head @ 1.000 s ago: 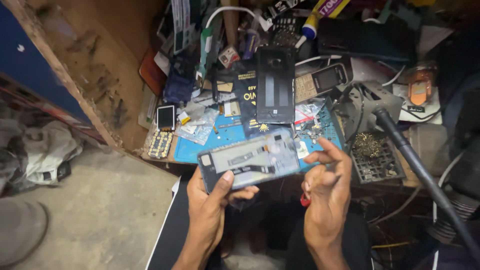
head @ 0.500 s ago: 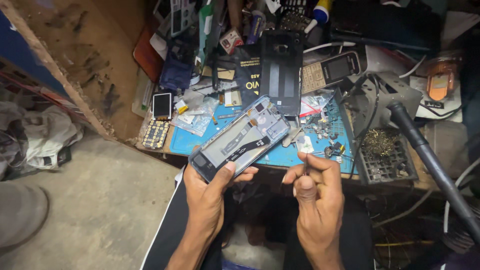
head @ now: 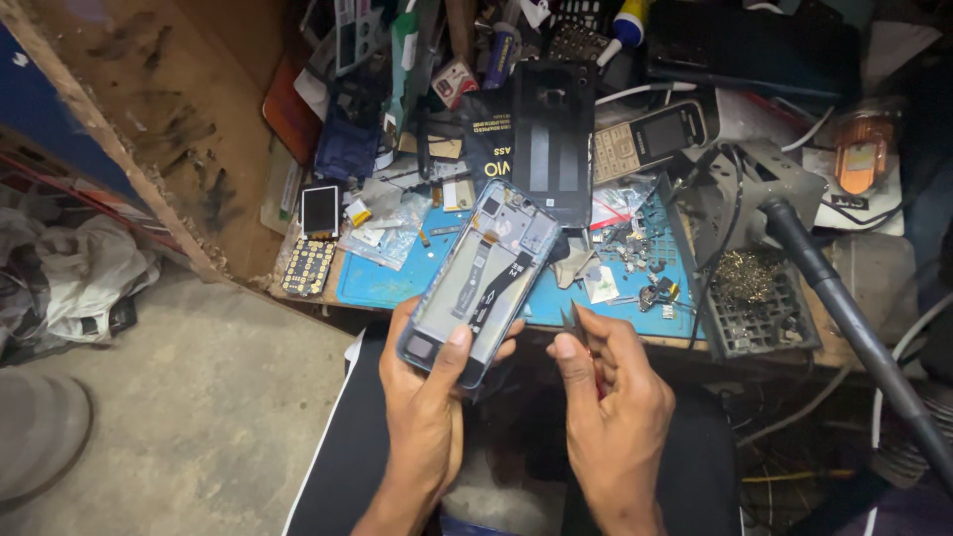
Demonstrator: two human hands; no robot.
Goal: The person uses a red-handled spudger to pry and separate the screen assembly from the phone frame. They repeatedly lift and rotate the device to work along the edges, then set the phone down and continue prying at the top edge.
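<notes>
Blue rubber repair mat [head: 382,283] covers the near part of the cluttered wooden worktop [head: 199,129]. Left hand [head: 427,372] grips an opened smartphone with a pale blue frame and exposed internals [head: 481,278], thumb pressed on its lower face, fingers wrapped underneath. Phone is held tilted, lower end toward the person, upper end over the mat's near edge. Right hand [head: 611,397] sits just beside it, thumb and forefinger pinched shut on a small dark pointed tool [head: 573,320]; a red bit shows behind the fingers. Tool tip is close to the phone's right edge; contact cannot be told.

On the mat: scattered small metal parts [head: 645,288]. Behind the phone: a black phone back cover [head: 552,139] and a grey keypad phone [head: 650,139]. Right: a black grid tray holding brass wool [head: 759,298].
</notes>
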